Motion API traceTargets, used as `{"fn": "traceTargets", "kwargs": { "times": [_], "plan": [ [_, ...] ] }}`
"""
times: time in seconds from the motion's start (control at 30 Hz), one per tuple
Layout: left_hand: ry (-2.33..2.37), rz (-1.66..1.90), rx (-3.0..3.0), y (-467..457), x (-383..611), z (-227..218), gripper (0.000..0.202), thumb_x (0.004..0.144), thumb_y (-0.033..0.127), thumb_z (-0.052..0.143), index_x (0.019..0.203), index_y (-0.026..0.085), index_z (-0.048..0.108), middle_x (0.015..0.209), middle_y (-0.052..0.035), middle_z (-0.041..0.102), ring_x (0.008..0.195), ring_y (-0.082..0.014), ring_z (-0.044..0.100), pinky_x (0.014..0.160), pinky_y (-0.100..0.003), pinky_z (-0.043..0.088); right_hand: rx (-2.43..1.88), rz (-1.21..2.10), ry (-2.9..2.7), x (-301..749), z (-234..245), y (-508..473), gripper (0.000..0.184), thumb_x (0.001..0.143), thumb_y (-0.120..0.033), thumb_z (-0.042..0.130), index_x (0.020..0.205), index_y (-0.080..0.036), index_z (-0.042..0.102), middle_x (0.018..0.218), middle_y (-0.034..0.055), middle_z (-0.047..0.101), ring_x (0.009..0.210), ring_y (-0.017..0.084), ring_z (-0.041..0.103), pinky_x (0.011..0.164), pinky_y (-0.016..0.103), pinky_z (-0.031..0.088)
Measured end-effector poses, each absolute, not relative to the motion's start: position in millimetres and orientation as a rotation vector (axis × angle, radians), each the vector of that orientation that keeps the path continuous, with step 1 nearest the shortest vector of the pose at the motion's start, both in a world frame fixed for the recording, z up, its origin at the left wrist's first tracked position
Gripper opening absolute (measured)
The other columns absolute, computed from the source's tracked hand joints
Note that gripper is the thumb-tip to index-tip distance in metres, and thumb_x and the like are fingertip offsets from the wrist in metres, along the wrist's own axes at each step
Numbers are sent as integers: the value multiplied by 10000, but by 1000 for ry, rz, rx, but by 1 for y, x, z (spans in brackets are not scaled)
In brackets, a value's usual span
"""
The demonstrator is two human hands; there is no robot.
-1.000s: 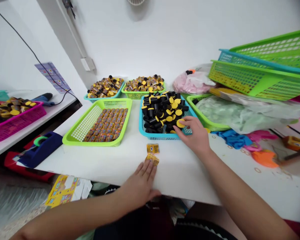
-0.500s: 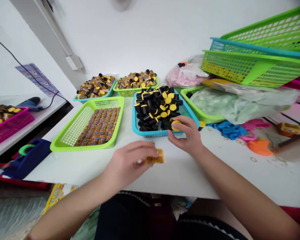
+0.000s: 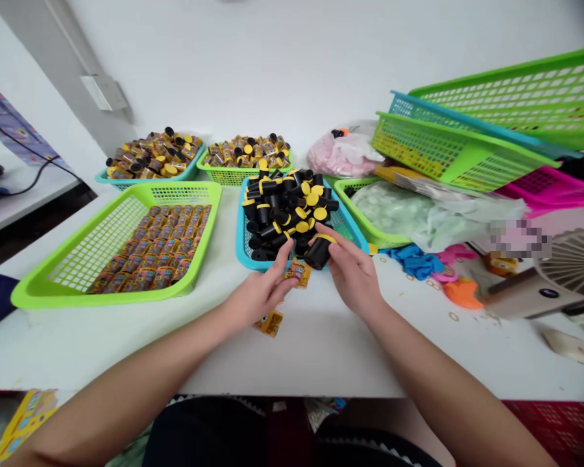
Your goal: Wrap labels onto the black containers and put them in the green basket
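My right hand (image 3: pixel 351 272) is closed round a small black tube with a yellow cap (image 3: pixel 319 251), held just in front of the blue basket (image 3: pixel 242 241) piled with the same black tubes. My left hand (image 3: pixel 257 295) pinches a small yellow printed label (image 3: pixel 299 271) right beside the tube. A second yellow label (image 3: pixel 271 322) lies on the white table under my left hand. A lime green basket (image 3: pixel 111 220) to the left holds rows of flat yellow labels.
At the back stand a teal basket (image 3: pixel 148 172) and a green basket (image 3: pixel 243 174) of wrapped tubes. To the right are a bag of pink pieces (image 3: pixel 338 154), a green basket under plastic film (image 3: pixel 403 211), stacked baskets (image 3: pixel 467 139), coloured scraps (image 3: pixel 418 263) and a small fan (image 3: pixel 564 266).
My right hand lifted a black tube out of the blue basket and drew it toward me. My left hand picked a label off the table and brought it up to the tube.
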State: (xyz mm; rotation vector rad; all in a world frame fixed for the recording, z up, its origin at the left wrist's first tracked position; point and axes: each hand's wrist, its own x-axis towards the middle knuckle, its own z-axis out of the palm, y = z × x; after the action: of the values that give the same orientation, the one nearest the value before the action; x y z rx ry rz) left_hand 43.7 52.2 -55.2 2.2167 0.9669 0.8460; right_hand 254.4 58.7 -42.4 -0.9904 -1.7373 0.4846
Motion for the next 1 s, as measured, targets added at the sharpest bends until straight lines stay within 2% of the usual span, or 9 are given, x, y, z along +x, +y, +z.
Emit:
{"fn": "traceTargets", "kwargs": {
  "times": [0.17,0.27,0.37,0.53,0.7,0.77,0.87,1.0],
  "plan": [
    [882,995,2457,60,42,-73,665,967,268,417,1554,222,107,858,-21,724,654,-125,666,650,-222,534,-938,881,-1569,251,-45,60,430,990,-480,406,1339,-292,572,1158,60,683,881,189,681,803,387,599],
    [788,1042,2508,62,39,-78,724,962,202,380,1553,271,-33,989,-38,741,742,-119,693,712,-233,548,-957,837,-1595,250,-38,59,403,988,-480,417,1228,-267,661,1179,70,683,915,197,679,789,375,603],
    [863,1059,2396,58,40,-71,765,968,209,394,1546,267,-104,969,-27,745,743,-118,691,727,-242,549,-1017,617,-1741,251,-30,56,357,983,-451,447,1173,-281,697,1138,66,701,993,211,663,796,363,596],
    [814,1103,1791,47,51,-53,884,955,323,499,1536,293,-167,1104,-65,717,722,-103,662,639,-211,542,-863,279,-1956,253,-25,55,363,991,-335,461,1329,-301,590,1144,62,670,1016,175,648,852,334,574],
    [655,1179,1560,43,55,-46,1133,801,303,719,1540,319,-140,1110,-58,697,773,-119,677,675,-230,561,-660,144,-2104,250,-27,52,477,978,-252,489,1444,-340,443,1161,69,611,1048,169,626,882,331,562],
    [720,1208,1585,42,54,-46,1132,776,299,749,1556,294,-71,1078,-56,711,812,-132,685,743,-254,564,-579,193,-2152,248,-27,49,513,970,-229,502,1459,-356,413,1168,69,581,1045,160,615,880,323,559],
    [786,1235,1622,42,52,-45,1136,752,285,777,1565,260,-16,1051,-58,731,901,-155,692,840,-287,555,-600,370,-2135,246,-27,45,472,982,-228,474,1430,-373,453,1190,59,580,1073,150,606,906,321,553],
    [821,1198,1550,40,51,-44,1190,753,283,784,1550,319,-99,1096,-54,741,822,-151,705,779,-305,590,-733,581,-1938,243,-29,44,434,956,-295,542,1386,-343,520,1132,46,661,999,150,653,830,299,584]
  ]
}}
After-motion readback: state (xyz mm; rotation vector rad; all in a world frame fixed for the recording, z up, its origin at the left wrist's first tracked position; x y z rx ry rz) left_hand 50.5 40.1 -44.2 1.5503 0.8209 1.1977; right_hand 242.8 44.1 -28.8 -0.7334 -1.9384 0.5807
